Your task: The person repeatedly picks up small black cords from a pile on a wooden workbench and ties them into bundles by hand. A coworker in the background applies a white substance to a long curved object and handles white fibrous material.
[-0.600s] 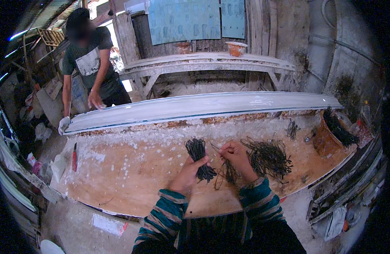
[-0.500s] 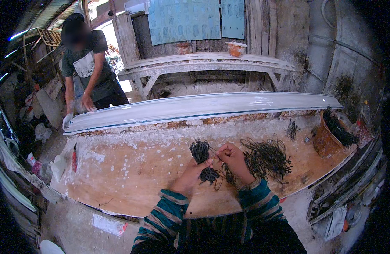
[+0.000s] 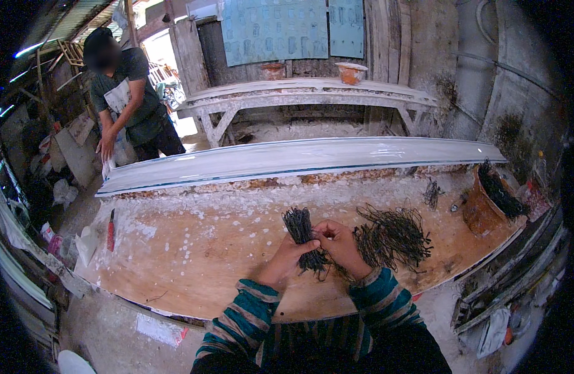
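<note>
A thick bundle of looped black cords (image 3: 297, 224) stands upright in my left hand (image 3: 283, 263), with the thumb across its front. My right hand (image 3: 343, 246) is closed in a pinch beside the bundle, its fingertips at my left thumb. It appears to hold a thin black cord, mostly hidden by the fingers. Just right of that hand, a loose pile of similar black cord loops (image 3: 396, 237) lies on the wooden tabletop (image 3: 193, 249).
A long white panel with blue edge lines (image 3: 299, 159) runs along the table's far side. An orange-brown bucket of black cords (image 3: 480, 202) leans at the right, near a small cord clump (image 3: 432, 193). A red-handled cutter (image 3: 111, 230) lies left. Another person (image 3: 128, 100) stands far left.
My right hand has drawn in against the bundle and my left thumb. The other person has moved both hands together toward the panel's left end. The view has shifted slightly.
</note>
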`<control>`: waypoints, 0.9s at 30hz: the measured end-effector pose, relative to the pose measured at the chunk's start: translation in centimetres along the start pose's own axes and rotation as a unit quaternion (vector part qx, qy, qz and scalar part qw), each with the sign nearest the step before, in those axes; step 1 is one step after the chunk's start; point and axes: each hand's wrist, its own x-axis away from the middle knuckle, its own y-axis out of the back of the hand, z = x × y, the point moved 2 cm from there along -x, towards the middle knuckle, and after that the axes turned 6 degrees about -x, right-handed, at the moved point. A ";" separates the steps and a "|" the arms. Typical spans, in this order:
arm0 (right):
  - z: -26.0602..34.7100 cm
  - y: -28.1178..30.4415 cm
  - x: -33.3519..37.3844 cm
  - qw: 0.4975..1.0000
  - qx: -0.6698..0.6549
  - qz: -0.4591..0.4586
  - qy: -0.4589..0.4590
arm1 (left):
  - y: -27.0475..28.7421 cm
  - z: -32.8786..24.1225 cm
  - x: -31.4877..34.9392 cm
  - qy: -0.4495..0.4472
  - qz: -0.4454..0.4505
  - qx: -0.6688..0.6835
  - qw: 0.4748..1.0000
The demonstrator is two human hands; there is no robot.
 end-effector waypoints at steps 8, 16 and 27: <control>1.6 -0.7 0.1 0.996 -0.069 0.059 -0.020 | 0.6 -0.6 -0.1 0.037 -0.060 0.093 0.993; 0.1 1.5 -1.2 0.998 0.049 0.024 0.028 | 1.7 -1.0 -0.7 -0.001 -0.122 0.190 0.974; 0.1 3.1 -0.6 0.884 0.445 0.138 0.037 | 5.3 -1.6 -1.6 -0.065 -0.175 0.275 0.943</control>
